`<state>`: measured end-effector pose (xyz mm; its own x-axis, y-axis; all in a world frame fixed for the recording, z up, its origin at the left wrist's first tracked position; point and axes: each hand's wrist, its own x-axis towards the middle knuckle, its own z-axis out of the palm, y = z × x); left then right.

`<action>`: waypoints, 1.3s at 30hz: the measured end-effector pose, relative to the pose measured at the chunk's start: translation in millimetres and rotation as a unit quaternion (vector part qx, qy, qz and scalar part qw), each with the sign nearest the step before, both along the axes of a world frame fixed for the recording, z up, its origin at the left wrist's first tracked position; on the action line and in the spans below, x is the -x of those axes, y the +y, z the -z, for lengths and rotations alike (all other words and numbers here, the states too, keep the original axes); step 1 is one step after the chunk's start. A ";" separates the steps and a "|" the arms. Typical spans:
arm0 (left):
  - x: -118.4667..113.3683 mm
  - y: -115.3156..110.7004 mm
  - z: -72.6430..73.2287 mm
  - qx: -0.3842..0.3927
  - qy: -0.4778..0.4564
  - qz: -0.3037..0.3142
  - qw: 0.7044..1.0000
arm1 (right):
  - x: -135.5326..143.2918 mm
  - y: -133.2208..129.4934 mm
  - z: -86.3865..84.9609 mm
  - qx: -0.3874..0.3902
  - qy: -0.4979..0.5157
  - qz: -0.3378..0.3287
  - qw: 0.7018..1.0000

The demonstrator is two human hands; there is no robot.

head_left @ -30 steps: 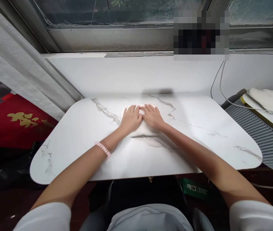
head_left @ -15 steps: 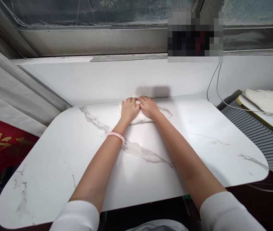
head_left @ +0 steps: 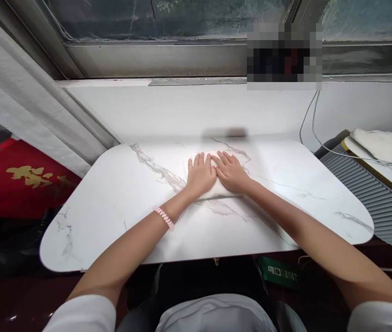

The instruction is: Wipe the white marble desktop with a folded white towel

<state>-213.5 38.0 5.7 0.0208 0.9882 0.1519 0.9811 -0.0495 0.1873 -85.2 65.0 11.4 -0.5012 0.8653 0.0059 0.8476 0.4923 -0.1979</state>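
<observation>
A folded white cloth (head_left: 221,190) lies on the white marble-patterned tabletop (head_left: 113,193). Both of my hands press flat on top of it, side by side, their thumbs close together. My left hand (head_left: 201,174), with a pink coiled band (head_left: 164,217) on its wrist, covers the cloth's left part, fingers stretched forward. On the right part rests my right hand (head_left: 231,173), fingers extended and slightly apart. Much of the cloth is hidden beneath the palms.
Beyond the table stand a white wall (head_left: 168,108) and a window. At right, a white fluffy cloth (head_left: 385,145) lies on another surface beside a grey ridged panel (head_left: 354,193), with cables (head_left: 312,122) hanging nearby. Red fabric (head_left: 26,180) is at left; a green box (head_left: 278,272) sits below.
Both hands and the cloth under them have moved from the table's far edge back toward me. My elbows are now bent outward, and the view has shifted somewhat.
</observation>
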 end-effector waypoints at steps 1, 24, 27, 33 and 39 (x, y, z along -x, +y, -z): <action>-4.7 -14.9 -1.2 0.015 -0.003 0.008 1.000 | -9.0 -15.5 0.2 0.002 -0.008 -0.011 1.000; -58.1 0.8 -6.7 -0.003 0.032 0.138 0.990 | -70.3 -6.4 -4.0 0.044 -0.018 0.087 0.995; -58.9 45.1 -7.4 -0.009 0.021 0.115 0.993 | -64.0 38.0 -2.8 0.018 0.021 0.094 0.995; -71.7 110.2 1.6 -0.021 -0.060 0.074 0.995 | -66.5 96.2 2.0 -0.030 0.071 0.110 0.991; -76.3 137.1 10.1 -0.049 -0.102 0.050 0.992 | -70.7 119.7 5.6 -0.053 0.079 0.103 0.990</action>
<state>-137.2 175.1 -4.4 0.0775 0.9628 0.2589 0.9120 -0.1734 0.3717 -14.4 184.7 5.8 -0.2994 0.9395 0.1665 0.8947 0.3371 -0.2931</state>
